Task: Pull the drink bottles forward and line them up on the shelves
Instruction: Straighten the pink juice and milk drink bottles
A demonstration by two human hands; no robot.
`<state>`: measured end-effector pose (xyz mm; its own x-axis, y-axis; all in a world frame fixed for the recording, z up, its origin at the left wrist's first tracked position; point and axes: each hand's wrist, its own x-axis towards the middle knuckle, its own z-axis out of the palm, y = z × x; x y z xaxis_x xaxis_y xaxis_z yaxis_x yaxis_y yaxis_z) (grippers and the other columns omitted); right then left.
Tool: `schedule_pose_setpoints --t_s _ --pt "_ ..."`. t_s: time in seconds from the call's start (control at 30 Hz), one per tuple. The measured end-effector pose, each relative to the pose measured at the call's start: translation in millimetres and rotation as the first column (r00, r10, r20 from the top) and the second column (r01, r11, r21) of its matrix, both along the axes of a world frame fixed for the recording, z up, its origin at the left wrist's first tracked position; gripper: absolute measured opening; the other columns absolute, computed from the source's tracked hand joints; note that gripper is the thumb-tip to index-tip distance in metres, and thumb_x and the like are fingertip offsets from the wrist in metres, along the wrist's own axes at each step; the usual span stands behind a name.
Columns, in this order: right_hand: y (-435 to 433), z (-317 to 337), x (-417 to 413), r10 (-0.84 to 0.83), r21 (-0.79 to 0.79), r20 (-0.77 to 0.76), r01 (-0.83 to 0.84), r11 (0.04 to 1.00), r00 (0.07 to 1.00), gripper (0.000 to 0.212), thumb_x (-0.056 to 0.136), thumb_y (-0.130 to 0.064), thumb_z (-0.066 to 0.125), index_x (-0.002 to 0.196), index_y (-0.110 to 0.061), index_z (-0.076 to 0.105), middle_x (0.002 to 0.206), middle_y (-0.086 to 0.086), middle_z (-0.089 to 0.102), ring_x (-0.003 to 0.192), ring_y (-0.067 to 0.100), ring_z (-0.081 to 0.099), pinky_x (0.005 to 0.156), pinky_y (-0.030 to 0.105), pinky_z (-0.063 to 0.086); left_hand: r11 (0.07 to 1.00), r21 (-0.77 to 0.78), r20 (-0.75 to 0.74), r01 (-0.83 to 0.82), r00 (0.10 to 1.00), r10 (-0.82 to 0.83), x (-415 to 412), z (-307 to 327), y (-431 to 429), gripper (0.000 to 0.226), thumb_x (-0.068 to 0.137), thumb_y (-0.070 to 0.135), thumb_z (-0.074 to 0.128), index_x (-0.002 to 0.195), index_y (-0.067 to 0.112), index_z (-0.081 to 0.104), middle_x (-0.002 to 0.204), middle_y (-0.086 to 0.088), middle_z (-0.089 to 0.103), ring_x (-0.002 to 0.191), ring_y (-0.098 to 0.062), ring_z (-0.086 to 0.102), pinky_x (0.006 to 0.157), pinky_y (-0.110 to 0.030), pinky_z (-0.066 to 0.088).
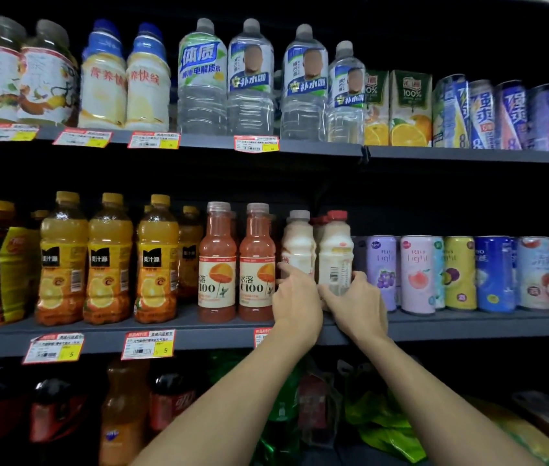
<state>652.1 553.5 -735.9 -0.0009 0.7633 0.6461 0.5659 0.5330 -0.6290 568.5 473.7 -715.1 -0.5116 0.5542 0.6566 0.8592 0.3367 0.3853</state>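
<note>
Landmark: the red-capped white bottle (335, 253), upright on the middle shelf (199, 341), a little back from its front lip.
Right hand (357, 306): nearest to the viewer and low on the landmark. Its fingers curl round the bottle's right side and the thumb sits at the left of its base, which looks like a grip for dragging it toward the lip.
Left hand (295, 299): just left of the landmark, over the lower half of the grey-capped white bottle (297, 245). The index finger lies straight across that bottle's front. The other fingers are hidden, so I cannot tell whether it grips or only steadies.
Price tag (261, 332): below-left of the landmark on the shelf lip, half covered by the left wrist.
Neighbours: the orange C100 bottles (255, 264) stand left of the landmark and the Rio cans (417, 274) right. Both are already in a row.
Behind: a second red cap (318, 220) shows just past the landmark's left shoulder, probably stock waiting to be pulled forward.
Above: clear water bottles (303, 85) stand on the upper shelf.
</note>
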Motion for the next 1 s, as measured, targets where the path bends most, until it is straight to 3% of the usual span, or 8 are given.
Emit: schedule_pose_setpoints --t_s 0.2,0.43,0.53,0.67,0.73,0.83,1.0 --pt "0.3 -2.0 -0.1 0.010 0.021 -0.035 -0.010 1.000 0.999 0.053 0.076 -0.064 0.066 0.102 -0.020 0.052 0.095 0.006 0.070 0.083 0.032 0.064 0.062 0.037 0.044 0.999 0.036 0.038 0.028 0.999 -0.029 3.0 -4.0 4.2 0.072 0.100 0.015 0.055 0.151 -0.008 0.010 0.130 -0.026 0.058 0.112 -0.028 0.065 0.090 -0.031 0.051" --pt "-8.7 3.4 13.8 0.065 0.040 0.042 -0.067 0.997 0.997 0.057 0.082 -0.058 0.068 0.106 -0.010 0.050 0.104 0.013 0.069 0.097 0.036 0.064 0.070 0.039 0.047 0.992 0.102 0.048 0.074 0.996 -0.079 12.2 -4.0 -18.3 0.057 0.093 0.024 0.068 0.132 0.000 0.035 0.114 -0.017 0.067 0.105 -0.029 0.067 0.083 -0.034 0.052" --pt "-14.5 4.6 25.1 0.091 0.037 0.049 -0.093 0.995 0.995 0.062 0.077 -0.061 0.070 0.110 -0.012 0.051 0.104 0.008 0.069 0.097 0.031 0.065 0.069 0.038 0.048 0.989 0.123 0.028 0.084 0.996 -0.088 14.5 -6.9 -28.2 0.056 0.090 0.032 0.072 0.124 0.006 0.037 0.111 -0.015 0.067 0.101 -0.030 0.068 0.079 -0.034 0.051" --pt "-20.0 10.3 33.0 0.162 -0.038 0.043 -0.161 0.986 0.986 0.068 0.074 -0.060 0.073 0.117 -0.013 0.050 0.109 0.003 0.066 0.101 0.026 0.065 0.080 0.041 0.054 0.973 0.167 0.080 0.161 0.981 -0.176 12.8 -10.4 -38.5 0.060 0.088 0.035 0.073 0.127 0.008 0.036 0.114 -0.015 0.065 0.103 -0.034 0.064 0.083 -0.039 0.050" --pt "-19.5 9.9 36.1 0.209 -0.061 0.034 -0.206 0.977 0.977 0.056 0.077 -0.053 0.069 0.116 -0.017 0.052 0.111 0.002 0.067 0.103 0.025 0.064 0.086 0.042 0.054 0.959 0.208 0.111 0.193 0.969 -0.219 12.2 -11.8 -42.1 0.053 0.089 0.031 0.069 0.126 0.008 0.038 0.113 -0.016 0.065 0.102 -0.035 0.064 0.082 -0.042 0.052" --pt "-15.8 5.0 41.8 0.255 -0.029 0.012 -0.254 0.967 0.967 0.041 0.081 -0.047 0.069 0.110 -0.022 0.055 0.108 -0.002 0.068 0.103 0.021 0.064 0.083 0.035 0.051 0.949 0.247 0.119 0.194 0.966 -0.229 11.2 -15.1 -43.3 0.046 0.089 0.020 0.065 0.125 0.007 0.041 0.114 -0.016 0.062 0.101 -0.034 0.062 0.082 -0.041 0.051" --pt "-8.5 -1.2 39.9 0.221 0.030 0.087 -0.224 0.974 0.971 0.062 0.081 -0.055 0.073 0.121 -0.009 0.062 0.115 0.008 0.062 0.110 0.024 0.059 0.093 0.042 0.051 0.959 0.237 0.117 0.158 0.975 -0.189 13.8 -19.3 -40.8 0.041 0.090 0.032 0.069 0.119 0.009 0.050 0.117 -0.010 0.050 0.101 -0.028 0.057 0.082 -0.033 0.045"
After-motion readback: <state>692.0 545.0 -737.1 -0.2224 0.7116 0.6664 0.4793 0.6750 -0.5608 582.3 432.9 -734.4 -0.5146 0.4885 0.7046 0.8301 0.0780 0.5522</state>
